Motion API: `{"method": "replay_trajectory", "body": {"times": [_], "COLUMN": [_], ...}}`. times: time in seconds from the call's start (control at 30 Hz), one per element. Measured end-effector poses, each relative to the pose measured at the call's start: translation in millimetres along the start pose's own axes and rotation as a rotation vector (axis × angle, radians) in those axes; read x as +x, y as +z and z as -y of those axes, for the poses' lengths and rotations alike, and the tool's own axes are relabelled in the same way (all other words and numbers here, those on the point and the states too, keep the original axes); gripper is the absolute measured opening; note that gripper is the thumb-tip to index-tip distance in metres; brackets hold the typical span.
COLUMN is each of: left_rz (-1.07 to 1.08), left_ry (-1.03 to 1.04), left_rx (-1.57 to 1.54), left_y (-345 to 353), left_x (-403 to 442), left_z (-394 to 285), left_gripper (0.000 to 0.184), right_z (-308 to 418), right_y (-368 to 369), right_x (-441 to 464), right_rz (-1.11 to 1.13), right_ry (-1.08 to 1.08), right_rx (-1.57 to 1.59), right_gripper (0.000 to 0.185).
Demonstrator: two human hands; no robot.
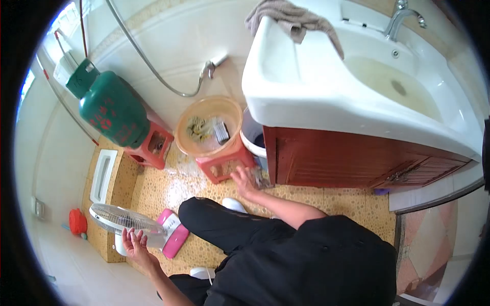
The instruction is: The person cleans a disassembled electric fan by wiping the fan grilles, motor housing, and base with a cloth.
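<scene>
My left hand (135, 247) is beside the wire cage of a white and pink fan (125, 219), its fingers apart and slightly curled, with nothing visible in it. The fan stands on the tiled floor on its pink base (176, 237). My right hand (245, 182) hangs open near a red plastic stool (220, 167), its fingers spread and holding nothing. On that stool sits an orange basin (185, 145) containing a wet cloth (198, 128) and a dark and white brush-like object (221, 132).
A green gas cylinder (115, 107) stands on another red stool (153, 148). At the right, a white sink (306, 97) holds cloudy water, with a grey towel (298, 21) over its edge. A white bucket (252, 133) is beside the red-brown cabinet (332, 158).
</scene>
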State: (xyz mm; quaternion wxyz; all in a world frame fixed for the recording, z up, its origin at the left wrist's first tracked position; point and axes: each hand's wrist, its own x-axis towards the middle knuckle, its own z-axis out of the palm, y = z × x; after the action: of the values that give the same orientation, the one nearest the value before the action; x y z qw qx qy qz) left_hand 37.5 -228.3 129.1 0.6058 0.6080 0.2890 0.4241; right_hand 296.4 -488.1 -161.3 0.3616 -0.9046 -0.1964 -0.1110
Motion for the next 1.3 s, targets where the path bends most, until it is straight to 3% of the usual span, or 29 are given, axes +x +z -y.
{"method": "replay_trajectory", "body": {"times": [0.03, 0.07, 0.13, 0.27, 0.33, 0.4, 0.53, 0.67, 0.77, 0.83, 0.93, 0.97, 1.07, 1.1, 1.17, 1.2, 1.3], "left_rz": [0.028, 0.038, 0.059, 0.056, 0.102, 0.117, 0.197, 0.271, 0.258, 0.252, 0.273, 0.263, 0.261, 0.258, 0.25, 0.275, 0.4], "left_ry": [0.014, 0.013, 0.02, -0.032, -0.03, -0.039, -0.019, -0.007, -0.007, -0.006, -0.009, 0.002, -0.001, -0.012, -0.023, -0.025, -0.01], "left_rx": [-0.015, -0.046, -0.094, -0.139, -0.178, -0.193, -0.258, -0.304, -0.326, -0.313, -0.269, -0.254, -0.253, -0.242, -0.245, -0.244, -0.371], "left_y": [7.0, 10.0, 19.0, 39.6, 44.9, 53.6, 66.3, 68.3, 67.0, 67.9, 62.5, 61.1, 57.2, 56.3, 59.2, 64.5, 89.2], "left_x": [-2.4, 1.9, 3.9, -5.1, -4.1, -2.7, -2.9, -2.2, -4.8, -6.9, -6.1, -8.1, -8.1, -7.0, -4.0, -1.5, 7.4], "left_z": [-2.1, -2.0, -1.9, -8.7, -6.5, -10.6, -20.6, -26.9, -25.2, -28.1, -30.1, -32.1, -36.2, -34.9, -30.8, -29.5, -45.1], "left_gripper": [0.039, 0.039, 0.038, 0.037, 0.038, 0.038, 0.036, 0.036, 0.034, 0.032, 0.03, 0.029, 0.029, 0.031, 0.032, 0.032, 0.033], "right_z": [9.8, 63.5, 113.4, 192.6, 217.9, 238.7, 269.6, 262.2, 201.0, 186.3, 178.8, 170.1, 169.3, 172.5, 199.3, 237.7, 309.1], "right_y": [-19.3, -90.0, -155.9, -309.2, -397.3, -482.1, -573.6, -606.5, -593.7, -572.5, -547.5, -537.3, -538.9, -538.7, -544.8, -547.1, -533.3], "right_x": [4.1, 5.1, 11.3, 12.9, 8.6, 4.1, 29.5, 135.7, 250.2, 272.8, 289.2, 291.2, 320.2, 322.1, 311.3, 285.2, 274.1], "right_rz": [0.056, 0.141, 0.063, 0.044, 0.15, 0.195, -0.176, -0.034, 0.166, 0.171, 0.281, 0.125, 0.21, 0.095, -0.086, -0.07, -0.187], "right_ry": [-0.078, -0.203, -0.329, -0.608, -0.602, -0.575, -0.656, -0.462, -0.285, -0.144, -0.062, -0.146, -0.223, -0.186, -0.247, -0.22, -0.253], "right_rx": [0.05, 0.025, 0.372, 0.583, 0.686, 0.571, -0.092, -0.348, -0.558, -0.647, -0.63, -0.595, -0.721, -0.654, -0.219, 0.001, 0.274], "right_gripper": [0.048, 0.045, 0.037, 0.03, 0.028, 0.022, 0.023, 0.032, 0.046, 0.066, 0.078, 0.064, 0.041, 0.024, 0.025, 0.024, 0.023]}}
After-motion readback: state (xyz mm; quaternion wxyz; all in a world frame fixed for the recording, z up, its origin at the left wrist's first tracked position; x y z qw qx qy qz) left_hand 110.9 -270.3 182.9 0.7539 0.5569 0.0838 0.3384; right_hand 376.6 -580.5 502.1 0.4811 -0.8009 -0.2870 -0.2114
